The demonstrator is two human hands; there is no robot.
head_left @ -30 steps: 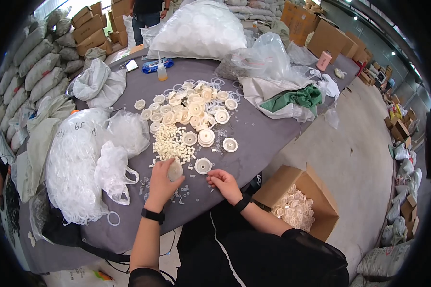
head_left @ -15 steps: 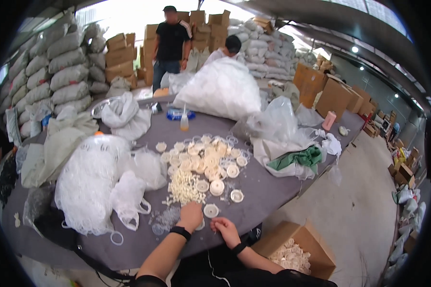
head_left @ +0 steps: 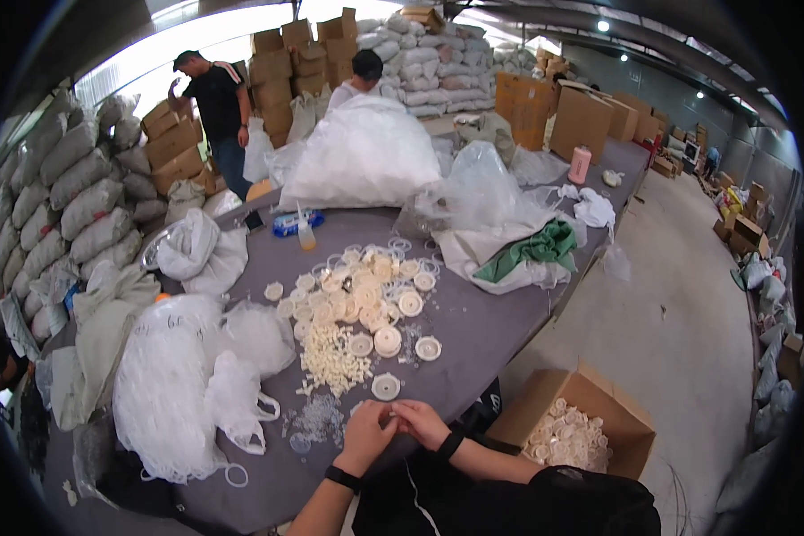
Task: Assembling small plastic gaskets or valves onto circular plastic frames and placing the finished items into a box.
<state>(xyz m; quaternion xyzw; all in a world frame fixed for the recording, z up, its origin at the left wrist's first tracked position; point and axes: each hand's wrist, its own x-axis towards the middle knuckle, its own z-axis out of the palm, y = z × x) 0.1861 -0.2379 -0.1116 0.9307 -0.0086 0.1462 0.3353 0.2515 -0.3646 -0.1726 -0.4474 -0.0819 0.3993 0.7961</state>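
My left hand point(head_left: 369, 430) and my right hand point(head_left: 421, 422) meet at the table's near edge, fingertips pinched together. Whatever they hold between them is too small to make out. Just beyond my fingers lies a round cream plastic part point(head_left: 386, 387), face up. Past it sits a heap of small cream plastic pieces point(head_left: 332, 357), and behind that a larger pile of round cream parts point(head_left: 357, 290). Small clear plastic bits point(head_left: 317, 417) are scattered left of my left hand. More round parts, one point(head_left: 428, 348) among them, rest at the pile's right side.
Filled white plastic bags point(head_left: 165, 384) stand on the left of the grey table point(head_left: 482, 339). A large white bag point(head_left: 366, 156) and a glue bottle point(head_left: 305, 234) are at the back. An open cardboard box point(head_left: 630, 429) of cream parts stands at my right. Two people are beyond the table.
My left hand has drawn back from the small cream pieces and come together with my right hand. The view has swung right. The standing person at the back has raised an arm.
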